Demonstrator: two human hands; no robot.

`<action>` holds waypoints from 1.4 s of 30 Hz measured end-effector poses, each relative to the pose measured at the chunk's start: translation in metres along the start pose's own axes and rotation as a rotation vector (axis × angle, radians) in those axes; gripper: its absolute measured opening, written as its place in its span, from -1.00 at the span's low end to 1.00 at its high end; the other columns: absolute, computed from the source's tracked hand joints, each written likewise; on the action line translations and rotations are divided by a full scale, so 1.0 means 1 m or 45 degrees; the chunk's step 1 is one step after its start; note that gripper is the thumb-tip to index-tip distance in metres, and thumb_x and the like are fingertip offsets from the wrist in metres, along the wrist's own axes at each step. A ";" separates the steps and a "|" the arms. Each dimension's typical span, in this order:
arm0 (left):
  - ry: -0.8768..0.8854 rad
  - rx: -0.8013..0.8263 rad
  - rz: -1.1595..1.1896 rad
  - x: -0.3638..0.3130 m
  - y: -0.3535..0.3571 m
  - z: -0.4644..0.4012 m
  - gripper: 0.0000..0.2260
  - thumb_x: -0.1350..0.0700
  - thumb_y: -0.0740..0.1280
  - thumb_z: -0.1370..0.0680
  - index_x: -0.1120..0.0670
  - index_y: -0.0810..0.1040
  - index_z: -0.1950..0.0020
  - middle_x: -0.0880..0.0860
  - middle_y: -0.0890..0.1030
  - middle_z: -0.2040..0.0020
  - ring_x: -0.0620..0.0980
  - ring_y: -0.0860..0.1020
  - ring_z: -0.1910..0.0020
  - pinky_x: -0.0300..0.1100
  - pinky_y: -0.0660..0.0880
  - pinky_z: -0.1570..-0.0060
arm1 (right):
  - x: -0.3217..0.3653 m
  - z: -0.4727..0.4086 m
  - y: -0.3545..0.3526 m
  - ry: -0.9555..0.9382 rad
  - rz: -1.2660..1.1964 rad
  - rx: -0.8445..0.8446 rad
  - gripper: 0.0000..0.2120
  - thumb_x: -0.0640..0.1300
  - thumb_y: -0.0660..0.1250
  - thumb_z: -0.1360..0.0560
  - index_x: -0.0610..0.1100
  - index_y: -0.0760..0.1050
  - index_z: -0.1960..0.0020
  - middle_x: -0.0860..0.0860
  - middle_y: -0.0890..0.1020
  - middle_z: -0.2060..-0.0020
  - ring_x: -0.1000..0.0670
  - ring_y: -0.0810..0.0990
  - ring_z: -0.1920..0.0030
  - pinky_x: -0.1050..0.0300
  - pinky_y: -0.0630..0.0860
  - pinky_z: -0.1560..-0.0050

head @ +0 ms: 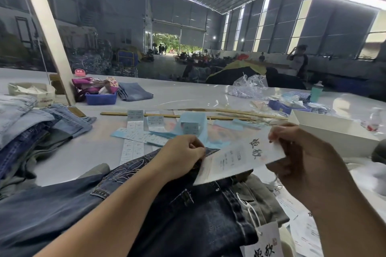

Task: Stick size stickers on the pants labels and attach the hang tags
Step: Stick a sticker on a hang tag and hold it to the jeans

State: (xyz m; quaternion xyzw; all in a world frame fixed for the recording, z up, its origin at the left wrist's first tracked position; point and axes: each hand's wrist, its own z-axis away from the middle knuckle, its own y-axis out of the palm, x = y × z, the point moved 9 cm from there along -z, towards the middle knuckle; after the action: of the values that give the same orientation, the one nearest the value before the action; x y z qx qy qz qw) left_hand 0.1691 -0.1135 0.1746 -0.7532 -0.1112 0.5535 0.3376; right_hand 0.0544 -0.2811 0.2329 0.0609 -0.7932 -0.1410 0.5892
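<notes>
The person's right hand [309, 165], at the right of the frame, pinches the upper end of a white hang tag [240, 158] between thumb and curled fingers; the grip is clamped on the card. The tag bears dark brush characters and small printed lines, and it slants down toward the lower left, its lower end lying over the dark denim pants [188, 215] that fill the bottom centre of the frame. The left hand [183, 154], in the centre, has its fingers curled with the tips pinched together at the waistband edge of those pants, right beside the tag's lower end; what exactly sits between the fingertips is too small to tell.

A second white tag [263, 244] with the same brush characters lies at the bottom right, tied by a white string to an olive-grey garment [263, 200] under the dark pants. Above the left hand, strips of size stickers [133, 142] on white and pale blue backing lie spread across the white worktop [183, 94]. A stack of light and mid blue jeans [31, 123] sits at the left edge. Farther back, in the upper left, a blue plastic bin [101, 98] stands next to a folded pair of jeans [134, 91]. Crumpled clear plastic bags [248, 87] lie toward the upper right, and a white box [334, 129] stands at the right, just behind the right hand.
</notes>
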 end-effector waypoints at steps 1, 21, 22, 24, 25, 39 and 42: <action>-0.011 0.026 0.008 0.002 0.001 -0.002 -0.91 -0.02 0.34 -0.57 -0.09 0.64 0.03 -0.19 0.63 0.13 -0.30 0.53 0.19 -0.39 0.35 0.31 | -0.004 0.000 0.000 0.043 -0.070 0.007 -0.85 -0.21 0.47 -0.16 -0.15 0.50 0.42 -0.02 0.33 0.50 0.09 0.22 0.57 0.33 0.15 0.64; -0.105 0.081 0.749 0.019 0.009 -0.004 -0.82 0.22 0.33 -0.52 0.03 0.53 0.28 0.08 0.51 0.29 0.05 0.45 0.23 -0.05 0.36 0.11 | -0.092 -0.016 0.028 0.726 0.632 0.327 -0.82 -0.18 0.30 -0.45 -0.17 0.54 0.32 -0.08 0.36 0.58 0.06 0.23 0.66 0.33 0.11 0.62; -0.097 0.082 0.800 0.020 0.009 -0.004 -0.80 0.23 0.33 -0.52 0.01 0.54 0.28 0.08 0.52 0.29 0.05 0.46 0.23 -0.05 0.37 0.11 | -0.092 -0.021 0.031 0.666 0.659 0.292 -0.79 -0.20 0.28 -0.48 -0.18 0.57 0.30 -0.10 0.34 0.58 0.05 0.21 0.67 0.35 0.13 0.63; -0.088 0.089 0.905 0.023 0.010 -0.003 -0.77 0.25 0.32 -0.52 0.00 0.55 0.30 0.04 0.53 0.33 0.02 0.49 0.29 -0.13 0.41 0.20 | -0.090 -0.028 0.035 0.592 0.704 0.222 -0.76 -0.19 0.29 -0.52 -0.14 0.61 0.30 -0.10 0.38 0.58 0.05 0.21 0.67 0.37 0.12 0.62; -0.081 0.093 0.942 0.023 0.009 -0.002 -0.78 0.26 0.32 -0.52 0.01 0.54 0.29 0.01 0.53 0.36 -0.03 0.49 0.34 -0.19 0.42 0.26 | -0.088 -0.030 0.036 0.567 0.739 0.187 -0.74 -0.18 0.29 -0.53 -0.12 0.62 0.30 -0.09 0.41 0.57 0.04 0.22 0.67 0.36 0.11 0.62; -0.089 0.061 1.036 0.028 0.012 0.002 -0.79 0.36 0.29 -0.53 0.12 0.48 0.26 0.02 0.50 0.42 -0.07 0.42 0.45 -0.25 0.35 0.40 | -0.056 -0.051 0.048 0.036 1.217 0.005 -0.75 -0.12 0.37 -0.48 -0.06 0.65 0.36 0.12 0.58 0.52 0.16 0.49 0.46 0.26 0.41 0.39; -0.096 0.065 1.050 0.028 0.010 0.001 -0.80 0.35 0.29 -0.54 0.13 0.49 0.24 0.04 0.52 0.39 -0.06 0.44 0.41 -0.27 0.38 0.39 | -0.079 -0.050 0.040 0.170 1.263 0.043 -0.79 -0.16 0.36 -0.46 -0.12 0.65 0.34 0.10 0.52 0.55 0.14 0.44 0.48 0.21 0.39 0.38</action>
State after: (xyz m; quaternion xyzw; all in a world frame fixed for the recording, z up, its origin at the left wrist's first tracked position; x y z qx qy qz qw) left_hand 0.1761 -0.1051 0.1471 -0.7053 0.2013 0.6721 0.1017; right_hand 0.1287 -0.2304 0.1858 -0.3054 -0.6893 0.1733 0.6337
